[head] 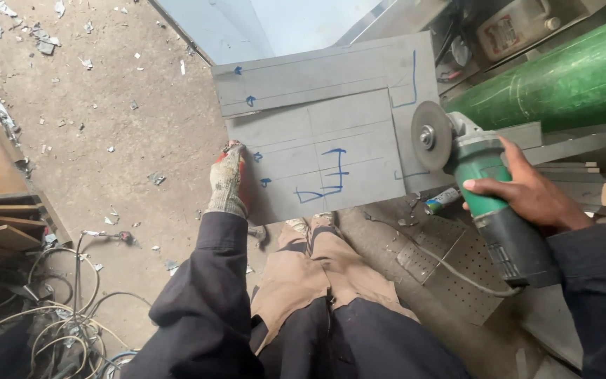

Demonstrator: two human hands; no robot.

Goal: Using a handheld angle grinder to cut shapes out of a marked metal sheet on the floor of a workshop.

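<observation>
The left arm, in a dark sleeve, reaches forward and down from the lower middle of the view, elbow bent. The left hand [228, 181] wears a worn knitted glove, its fingers pointing away from the body, pressed flat with the palm down. The right arm comes in from the lower right, also dark-sleeved, forearm angled inward. The right hand [527, 191] is bare, wrist slightly bent, fingers curled over and thumb wrapped in a firm closed grip.

Green angle grinder [489, 189] w/ disc at edge of blue-marked grey sheet [324, 151].
</observation>
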